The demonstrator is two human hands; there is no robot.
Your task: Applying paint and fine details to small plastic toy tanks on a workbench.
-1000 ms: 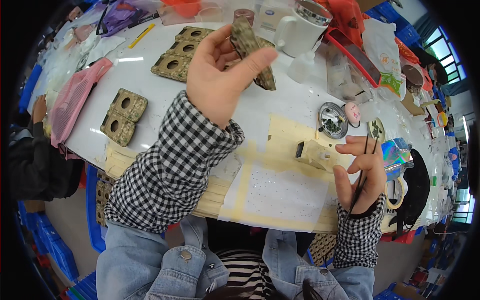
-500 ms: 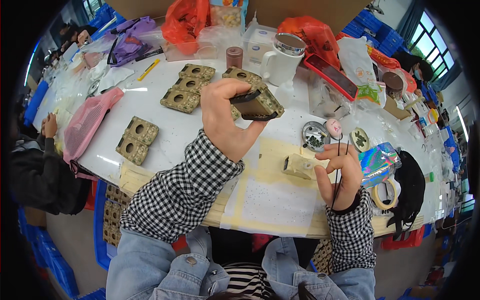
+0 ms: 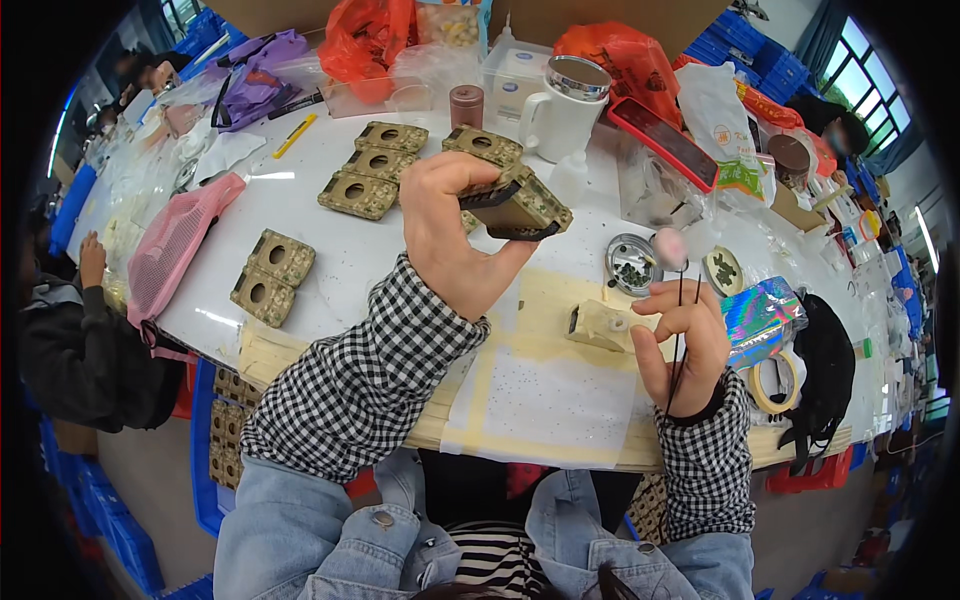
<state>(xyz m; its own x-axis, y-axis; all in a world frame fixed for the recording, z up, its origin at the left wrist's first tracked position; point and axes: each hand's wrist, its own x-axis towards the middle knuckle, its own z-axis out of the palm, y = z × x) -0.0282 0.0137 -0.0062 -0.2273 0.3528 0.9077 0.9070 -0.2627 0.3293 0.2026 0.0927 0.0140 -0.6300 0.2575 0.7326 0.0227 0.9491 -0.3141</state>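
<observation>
My left hand (image 3: 450,235) grips a camouflage-patterned housing (image 3: 520,208) with dark edges, raised and tilted above the table. Black tweezers (image 3: 677,345) are held in my right hand (image 3: 690,350), prongs pointing away from me and tips apart. Just beyond the tips is a round pink item (image 3: 670,247), smeared by motion; I cannot tell whether the tweezers touch it. Beside my right fingers sits a small tan block (image 3: 598,327) on paper. A round dish (image 3: 632,266) and a pale lid (image 3: 722,269) hold small dark green pieces.
More camouflage housings (image 3: 273,277) lie left and beyond my left hand. A white mug (image 3: 562,120), small bottle (image 3: 570,177) and red-cased phone (image 3: 663,143) stand at the back. At right are a tape roll (image 3: 771,384) and iridescent pouch (image 3: 762,325). Another person's hand (image 3: 92,260) shows far left.
The pink item has shifted slightly away from me and become blurred. Both hands keep nearly the same pose, with the housing and tweezers still held. The other person's hand at left has moved a little.
</observation>
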